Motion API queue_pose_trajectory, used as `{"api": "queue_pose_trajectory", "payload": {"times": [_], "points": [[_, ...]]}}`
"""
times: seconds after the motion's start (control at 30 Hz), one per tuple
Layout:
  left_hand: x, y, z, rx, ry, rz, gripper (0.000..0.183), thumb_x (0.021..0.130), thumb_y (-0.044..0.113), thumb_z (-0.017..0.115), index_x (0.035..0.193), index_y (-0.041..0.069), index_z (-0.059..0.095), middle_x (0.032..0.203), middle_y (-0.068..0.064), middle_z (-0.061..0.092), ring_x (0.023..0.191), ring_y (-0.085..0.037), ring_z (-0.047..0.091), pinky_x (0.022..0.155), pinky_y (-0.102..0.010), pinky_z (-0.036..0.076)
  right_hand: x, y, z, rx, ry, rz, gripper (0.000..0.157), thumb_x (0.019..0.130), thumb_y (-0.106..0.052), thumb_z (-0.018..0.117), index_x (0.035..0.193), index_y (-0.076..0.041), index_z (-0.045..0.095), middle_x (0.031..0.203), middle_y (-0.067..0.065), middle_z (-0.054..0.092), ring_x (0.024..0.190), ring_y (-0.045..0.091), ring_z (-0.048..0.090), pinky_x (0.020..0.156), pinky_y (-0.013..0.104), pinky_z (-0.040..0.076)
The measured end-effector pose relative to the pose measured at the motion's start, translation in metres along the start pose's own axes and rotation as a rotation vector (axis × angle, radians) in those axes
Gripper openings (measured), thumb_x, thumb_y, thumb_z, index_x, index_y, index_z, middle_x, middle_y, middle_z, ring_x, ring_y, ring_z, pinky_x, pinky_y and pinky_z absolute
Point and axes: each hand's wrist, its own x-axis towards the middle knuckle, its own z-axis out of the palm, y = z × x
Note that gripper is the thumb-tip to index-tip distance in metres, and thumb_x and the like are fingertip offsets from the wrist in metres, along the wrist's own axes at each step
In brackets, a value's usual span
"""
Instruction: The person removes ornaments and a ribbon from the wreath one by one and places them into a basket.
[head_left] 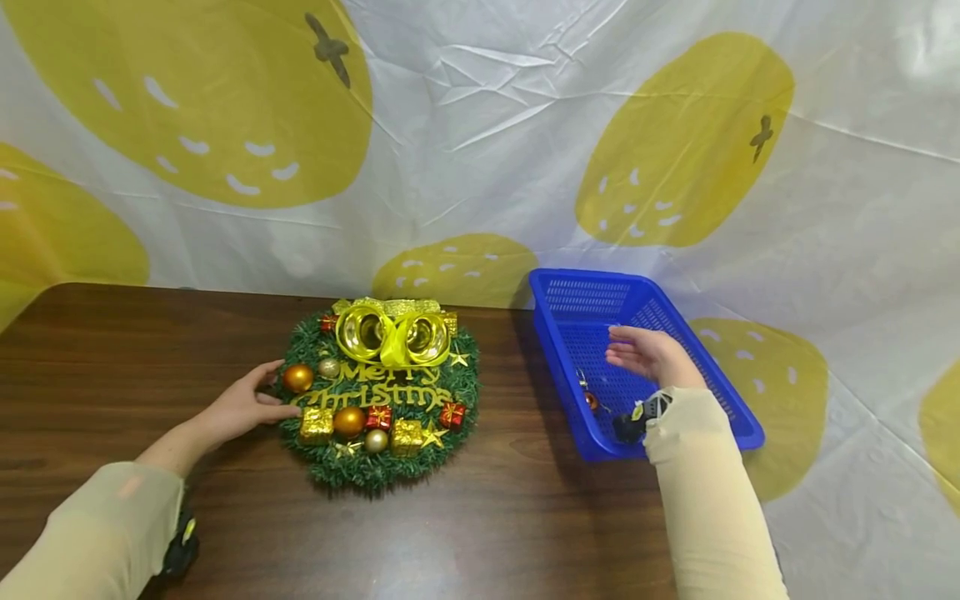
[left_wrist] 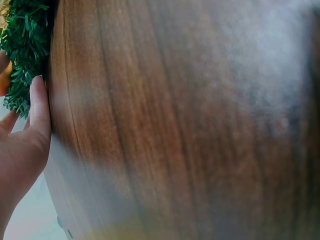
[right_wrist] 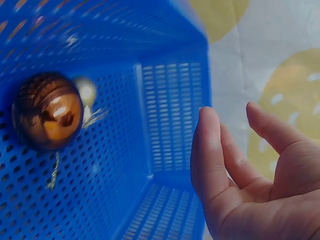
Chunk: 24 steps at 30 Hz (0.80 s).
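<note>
A green tinsel Christmas wreath lies on the table, carrying gold bells, gold "Merry Christmas" lettering, baubles, stars and small wrapped gift boxes. At its left edge my left hand touches the tinsel, thumb and fingers spread apart; the left wrist view shows the thumb beside the greenery. My right hand hovers over a blue plastic basket, its fingers loosely bent with nothing between them. Inside the basket lie a shiny copper-coloured bauble with a gold string and a smaller pale gold bauble.
The brown wooden table meets a white curtain with yellow fruit prints at the back. The basket stands at the table's right side against the curtain, with its raised rim around the baubles.
</note>
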Motion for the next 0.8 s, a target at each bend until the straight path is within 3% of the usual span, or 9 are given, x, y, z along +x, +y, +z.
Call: {"api": "queue_pose_trajectory", "payload": {"times": [0.07, 0.13, 0.23, 0.33, 0.4, 0.63, 0.67, 0.8], "points": [[0.0, -0.001, 0.0, -0.004, 0.0, 0.004, 0.098, 0.086, 0.031, 0.067, 0.148, -0.007, 0.001, 0.142, -0.042, 0.016, 0.12, -0.05, 0.044, 0.084, -0.044, 0.052, 0.0, -0.002, 0.003, 0.022, -0.018, -0.019, 0.03, 0.097, -0.012, 0.046, 0.072, -0.014, 0.062, 0.069, 0.002, 0.063, 0.063, 0.012, 0.066, 0.066, 0.021, 0.056], [0.002, -0.003, 0.0, -0.009, -0.001, 0.011, 0.101, 0.085, 0.035, 0.068, 0.148, -0.007, 0.002, 0.142, -0.042, 0.015, 0.119, -0.05, 0.044, 0.084, -0.044, 0.052, -0.001, -0.005, 0.008, 0.038, -0.037, -0.041, 0.027, 0.097, -0.013, 0.047, 0.075, -0.013, 0.062, 0.071, 0.003, 0.063, 0.064, 0.012, 0.066, 0.067, 0.021, 0.056], [0.003, -0.006, 0.0, -0.013, 0.005, 0.024, 0.102, 0.084, 0.038, 0.069, 0.148, -0.007, 0.003, 0.14, -0.043, 0.015, 0.116, -0.046, 0.048, 0.082, -0.041, 0.053, -0.005, -0.009, 0.022, 0.04, -0.066, -0.081, 0.014, 0.097, -0.014, 0.048, 0.1, -0.007, 0.059, 0.075, 0.003, 0.062, 0.068, 0.011, 0.066, 0.069, 0.021, 0.056], [0.003, -0.006, 0.0, -0.013, 0.007, 0.021, 0.101, 0.084, 0.036, 0.069, 0.148, -0.006, 0.003, 0.14, -0.043, 0.016, 0.116, -0.046, 0.049, 0.081, -0.041, 0.053, -0.009, -0.012, 0.039, 0.015, -0.099, -0.126, 0.036, 0.098, -0.015, 0.046, 0.131, 0.0, 0.042, 0.078, 0.001, 0.061, 0.072, 0.01, 0.066, 0.072, 0.021, 0.055], [0.002, -0.004, 0.0, -0.014, -0.001, 0.011, 0.101, 0.084, 0.035, 0.069, 0.148, -0.007, 0.002, 0.142, -0.042, 0.015, 0.119, -0.049, 0.045, 0.084, -0.043, 0.052, -0.012, -0.012, 0.051, -0.006, -0.115, -0.153, 0.049, 0.098, -0.015, 0.045, 0.14, 0.006, 0.03, 0.079, 0.001, 0.061, 0.072, 0.01, 0.066, 0.072, 0.021, 0.055], [0.001, -0.001, 0.001, 0.007, 0.0, 0.002, 0.095, 0.088, 0.027, 0.066, 0.147, -0.008, 0.002, 0.141, -0.042, 0.017, 0.119, -0.05, 0.045, 0.084, -0.044, 0.052, -0.016, -0.009, 0.089, -0.073, -0.182, -0.219, 0.048, 0.098, -0.013, 0.043, 0.139, 0.011, 0.031, 0.078, 0.0, 0.064, 0.071, 0.011, 0.066, 0.069, 0.021, 0.055], [0.001, 0.0, 0.001, 0.008, 0.002, 0.003, 0.094, 0.088, 0.026, 0.066, 0.147, -0.009, 0.002, 0.141, -0.042, 0.017, 0.119, -0.05, 0.045, 0.084, -0.044, 0.052, 0.005, -0.001, 0.084, -0.059, -0.223, -0.234, 0.047, 0.097, -0.014, 0.048, 0.136, 0.009, 0.037, 0.08, 0.003, 0.065, 0.072, 0.014, 0.067, 0.07, 0.023, 0.056], [0.0, 0.001, 0.001, 0.005, 0.005, 0.006, 0.095, 0.087, 0.027, 0.067, 0.147, -0.009, 0.003, 0.141, -0.043, 0.017, 0.119, -0.05, 0.045, 0.084, -0.043, 0.053, 0.004, 0.005, 0.101, -0.085, -0.264, -0.253, 0.045, 0.096, -0.014, 0.048, 0.134, 0.009, 0.04, 0.08, 0.001, 0.065, 0.073, 0.014, 0.067, 0.07, 0.024, 0.056]]}}
